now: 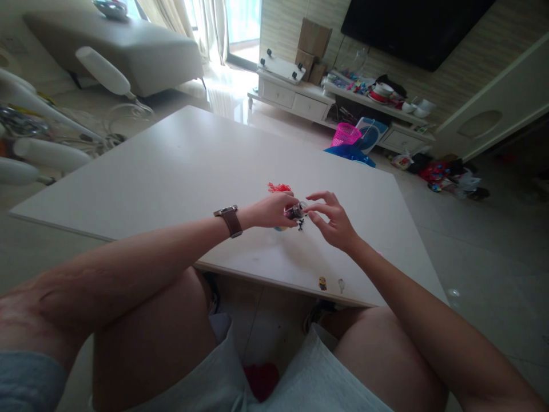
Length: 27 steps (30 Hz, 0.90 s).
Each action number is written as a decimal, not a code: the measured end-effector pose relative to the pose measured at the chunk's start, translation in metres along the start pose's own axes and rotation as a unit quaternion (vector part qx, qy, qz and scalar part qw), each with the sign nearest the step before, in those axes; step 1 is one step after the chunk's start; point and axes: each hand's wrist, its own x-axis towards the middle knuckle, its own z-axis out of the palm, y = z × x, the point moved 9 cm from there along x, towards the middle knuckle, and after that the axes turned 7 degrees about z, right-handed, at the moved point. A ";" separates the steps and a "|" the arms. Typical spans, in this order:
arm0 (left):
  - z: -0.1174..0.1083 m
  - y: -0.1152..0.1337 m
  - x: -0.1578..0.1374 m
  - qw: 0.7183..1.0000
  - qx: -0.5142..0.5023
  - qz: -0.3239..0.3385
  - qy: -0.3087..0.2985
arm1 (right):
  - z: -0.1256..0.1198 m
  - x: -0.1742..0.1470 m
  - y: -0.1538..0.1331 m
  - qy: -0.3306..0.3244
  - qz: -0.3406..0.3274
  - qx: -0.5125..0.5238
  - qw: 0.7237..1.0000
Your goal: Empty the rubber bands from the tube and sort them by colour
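My left hand [277, 209], with a brown-strapped watch [231, 220] on the wrist, is closed around a small clear jar [297, 211] with dark contents. The jar lies tilted, its clear end toward the right. Beside that end is my right hand [332, 220], fingers apart and fingertips close to the rim; whether they touch it I cannot tell. A small black-and-white piece [301, 225] shows just below the jar. Behind my left hand lies a red stringy bundle [278, 187]. Something blue and yellow [281, 229] peeks out under that hand, mostly hidden.
On the white table [206, 154], near its front edge, lie a small yellow minion figure [322, 283] and a small pale piece [341, 285]. Beyond it stand a pink basket [345, 134] and a cluttered TV cabinet [295, 103]. White padded chair parts [103, 70] are at the left.
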 end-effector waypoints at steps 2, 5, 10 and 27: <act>-0.001 -0.001 0.001 1.000 0.004 -0.001 0.005 | -0.012 0.002 0.006 0.058 0.023 0.021 0.998; -0.007 -0.006 0.000 0.999 0.019 -0.031 0.027 | -0.012 0.003 0.031 0.073 0.073 0.012 0.995; -0.017 -0.012 -0.003 0.994 0.043 -0.072 0.069 | 0.039 -0.011 0.102 -0.098 0.148 -0.064 0.982; -0.017 -0.008 -0.003 0.995 0.032 -0.082 0.055 | 0.078 -0.016 0.114 -0.131 0.147 -0.035 0.980</act>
